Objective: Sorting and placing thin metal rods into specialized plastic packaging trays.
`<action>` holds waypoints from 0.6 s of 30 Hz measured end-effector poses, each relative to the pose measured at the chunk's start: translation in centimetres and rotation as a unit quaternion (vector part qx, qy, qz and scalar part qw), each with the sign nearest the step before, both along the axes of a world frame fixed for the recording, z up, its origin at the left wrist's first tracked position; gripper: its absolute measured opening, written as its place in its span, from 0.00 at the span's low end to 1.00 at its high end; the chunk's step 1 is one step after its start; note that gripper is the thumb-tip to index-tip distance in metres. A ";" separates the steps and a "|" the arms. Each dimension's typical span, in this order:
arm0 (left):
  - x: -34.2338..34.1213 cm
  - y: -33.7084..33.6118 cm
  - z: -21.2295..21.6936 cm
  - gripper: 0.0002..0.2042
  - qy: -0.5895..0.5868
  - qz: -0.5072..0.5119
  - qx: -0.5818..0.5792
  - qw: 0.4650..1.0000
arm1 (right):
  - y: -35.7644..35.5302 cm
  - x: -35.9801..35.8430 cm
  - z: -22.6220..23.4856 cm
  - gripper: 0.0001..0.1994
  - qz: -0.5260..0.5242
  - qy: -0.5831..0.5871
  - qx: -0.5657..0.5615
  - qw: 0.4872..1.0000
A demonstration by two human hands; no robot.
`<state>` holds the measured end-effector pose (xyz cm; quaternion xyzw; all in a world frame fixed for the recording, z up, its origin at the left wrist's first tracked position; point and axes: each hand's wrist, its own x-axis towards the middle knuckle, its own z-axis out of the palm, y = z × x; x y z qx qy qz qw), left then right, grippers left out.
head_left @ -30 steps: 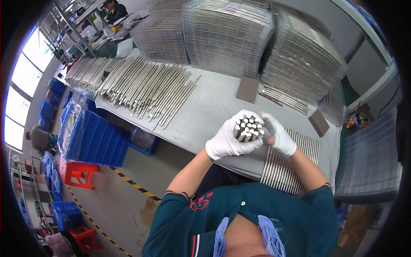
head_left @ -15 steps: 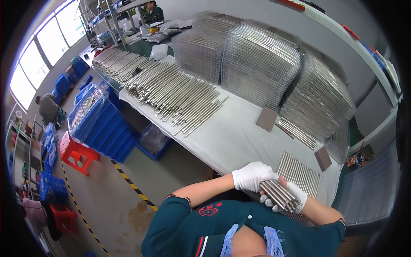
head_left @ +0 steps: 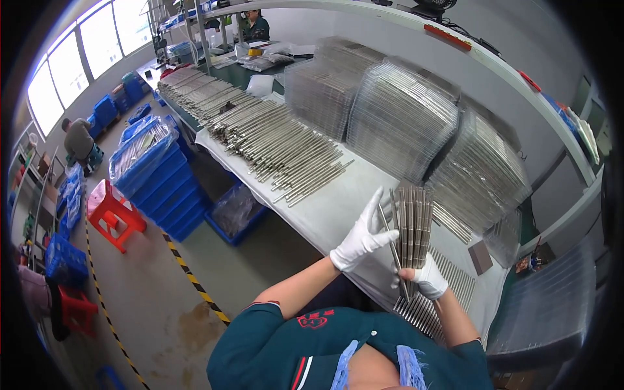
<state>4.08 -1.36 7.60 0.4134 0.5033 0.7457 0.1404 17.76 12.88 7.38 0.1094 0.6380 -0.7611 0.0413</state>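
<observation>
My right hand, in a white glove with bare fingertips, grips a bundle of slim metal rods near its lower end. The bundle stands nearly upright above the table. At its left side one or two rods lean apart from the others. My left hand, also gloved, is beside the bundle with thumb and fingers spread; its fingertips come close to the leaning rods, and I cannot tell whether they touch. Under and beside my right hand lies a row of rods on the white-covered table.
A large spread of rods covers the table's far left part. Stacked clear trays of rods line the back. A brown block sits to the right. Blue crates and a red stool stand on the floor at left.
The rod bundle has swung from lying tilted low by my body to upright over the table. My left hand has let go of it and opened out to the left.
</observation>
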 end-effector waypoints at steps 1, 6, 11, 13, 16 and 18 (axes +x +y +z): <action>0.3 0.2 1.7 0.49 -0.228 -0.111 0.115 0.961 | -0.7 -1.3 0.4 0.21 0.007 0.019 0.031 0.999; -0.1 2.0 3.9 0.52 -0.103 -0.095 0.138 0.980 | -1.4 -5.8 -1.3 0.27 -0.013 0.136 0.227 0.964; -0.6 2.4 -2.3 0.40 0.002 -0.088 -0.008 0.996 | 0.6 -7.0 -8.9 0.29 0.011 0.191 0.474 0.860; -0.3 2.4 -3.5 0.35 0.071 -0.052 -0.012 0.996 | 0.7 -7.4 -9.5 0.28 0.051 0.245 0.496 0.831; -0.3 2.6 -3.5 0.31 -0.041 -0.089 -0.009 0.995 | 0.4 -6.9 -8.3 0.28 0.013 0.168 0.367 0.915; -0.6 3.5 -3.0 0.21 -0.055 -0.038 -0.021 0.998 | 1.2 -6.9 -9.2 0.28 -0.031 0.156 0.269 0.950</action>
